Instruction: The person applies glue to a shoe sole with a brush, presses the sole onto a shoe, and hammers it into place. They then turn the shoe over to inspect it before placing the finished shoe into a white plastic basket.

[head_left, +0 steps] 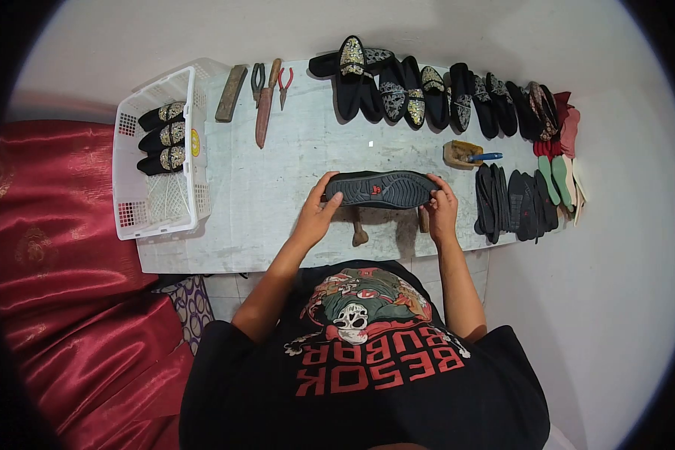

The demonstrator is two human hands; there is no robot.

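Observation:
A black shoe [382, 191] is held level above the near side of the table, its grooved sole with a small red mark facing me. My left hand [319, 208] grips one end, thumb over the sole's edge. At the other end my right hand [442, 206] has its fingers closed round the shoe. The shoe's upper is mostly hidden behind the sole. Below it a hammer-like wooden tool [360, 229] lies on the table, partly covered by the shoe. Another brown handle-like piece [424, 220] shows beside my right hand.
A white basket [195, 184] with three decorated shoes stands left. Behind are a sharpening-stone-like block [231, 94], a knife [264, 116] and pliers [285, 86]. Several shoes [435, 90] line the back. At right are a glue container with brush [463, 154] and loose black soles [514, 202].

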